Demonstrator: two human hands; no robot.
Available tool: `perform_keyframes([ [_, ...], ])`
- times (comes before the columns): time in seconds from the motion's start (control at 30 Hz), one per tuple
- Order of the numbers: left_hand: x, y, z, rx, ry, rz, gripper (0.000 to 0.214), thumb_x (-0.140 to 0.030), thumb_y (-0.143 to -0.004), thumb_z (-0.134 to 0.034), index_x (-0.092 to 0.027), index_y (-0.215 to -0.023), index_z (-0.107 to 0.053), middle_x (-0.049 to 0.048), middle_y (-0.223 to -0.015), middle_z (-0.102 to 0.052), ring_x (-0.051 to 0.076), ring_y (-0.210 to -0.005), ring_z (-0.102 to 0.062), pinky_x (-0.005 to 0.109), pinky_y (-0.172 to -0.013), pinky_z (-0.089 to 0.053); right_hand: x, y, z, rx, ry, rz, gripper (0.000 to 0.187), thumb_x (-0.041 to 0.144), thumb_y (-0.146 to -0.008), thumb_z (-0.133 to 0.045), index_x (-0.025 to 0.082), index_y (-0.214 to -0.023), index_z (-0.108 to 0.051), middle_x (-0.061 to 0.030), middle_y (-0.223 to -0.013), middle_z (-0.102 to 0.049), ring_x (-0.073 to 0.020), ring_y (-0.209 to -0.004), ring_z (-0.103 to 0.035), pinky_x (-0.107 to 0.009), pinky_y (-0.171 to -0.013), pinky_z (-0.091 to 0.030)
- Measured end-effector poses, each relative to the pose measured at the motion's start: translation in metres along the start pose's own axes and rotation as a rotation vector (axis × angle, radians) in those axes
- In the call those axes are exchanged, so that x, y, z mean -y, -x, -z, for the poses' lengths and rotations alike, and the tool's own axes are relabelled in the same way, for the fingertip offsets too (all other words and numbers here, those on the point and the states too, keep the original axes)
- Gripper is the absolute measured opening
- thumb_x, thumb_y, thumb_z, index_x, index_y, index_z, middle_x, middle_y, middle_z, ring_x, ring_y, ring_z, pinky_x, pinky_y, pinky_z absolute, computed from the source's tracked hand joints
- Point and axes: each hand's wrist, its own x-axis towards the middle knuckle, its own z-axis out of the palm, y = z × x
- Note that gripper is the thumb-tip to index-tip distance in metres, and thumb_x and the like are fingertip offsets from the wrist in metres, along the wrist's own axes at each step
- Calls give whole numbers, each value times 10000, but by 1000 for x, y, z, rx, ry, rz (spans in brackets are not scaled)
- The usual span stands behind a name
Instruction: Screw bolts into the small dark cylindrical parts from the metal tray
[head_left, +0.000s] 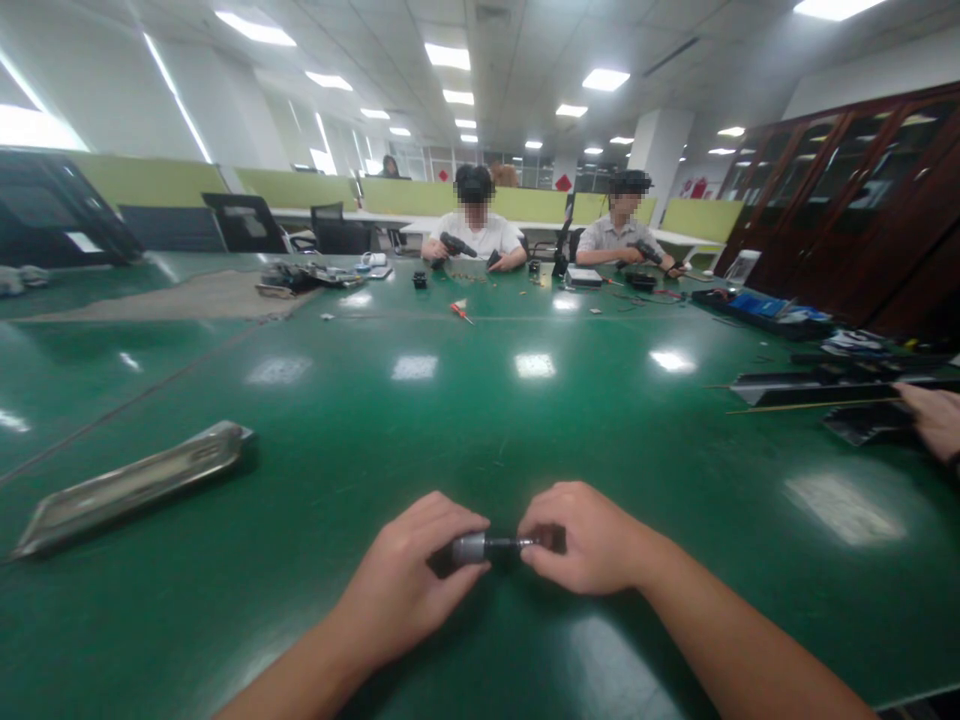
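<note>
Low in the middle of the head view, my left hand point(420, 570) is closed around the grey end of a small grey-and-black cylindrical part point(471, 547). My right hand point(581, 540) pinches the thin, shiny tip at the cylinder's other end between thumb and fingers. The part lies level between both hands, just above the green table point(360, 440). Its exact kind is too small to make out, and my left fingers hide some of the grey end.
At left lies a long, shiny, shallow metal-looking housing point(139, 485). Another person's hand point(934, 415) touches black channel-shaped pieces point(817, 388) at right. Across the table, two people hold power drills point(457, 245) among small parts. An orange-handled tool point(461, 313) lies before them.
</note>
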Motion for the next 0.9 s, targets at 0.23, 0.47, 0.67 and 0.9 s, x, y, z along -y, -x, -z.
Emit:
perform_keyframes([
  [0.23,2,-1,0,-7,-10,-5,224,-177,-841,-715,-250,-1053,-699,4,-950,-724,153,-873,-651,276,-783,-530,-1,0,1,-12,-27,-19,121,241,-800,-657,172,-838,-749,-14,-713,-701,-145,-642,-606,-255,-661,-440],
  [0.47,3,-1,1,-24,-17,-14,234,-171,-835,-716,-257,-1051,-692,-7,-933,-721,149,-854,-650,270,-766,-528,-3,1,2,-46,-10,-12,111,228,-765,-664,173,-813,-748,-7,-696,-695,-141,-632,-597,-251,-652,-426],
  [0.67,2,-1,1,-12,-18,-4,235,-174,-840,-715,-266,-1055,-690,-11,-956,-722,146,-874,-651,273,-787,-530,-4,1,3,-24,-27,-17,115,209,-751,-652,165,-800,-747,-13,-698,-693,-135,-630,-597,-238,-644,-431],
  [0.9,4,0,3,-11,-27,13,208,-213,-851,-716,-263,-1052,-698,-3,-949,-720,148,-872,-651,270,-784,-529,-6,4,7,24,9,-54,120,202,-747,-646,179,-811,-745,-3,-705,-695,-133,-632,-590,-230,-633,-425],
])
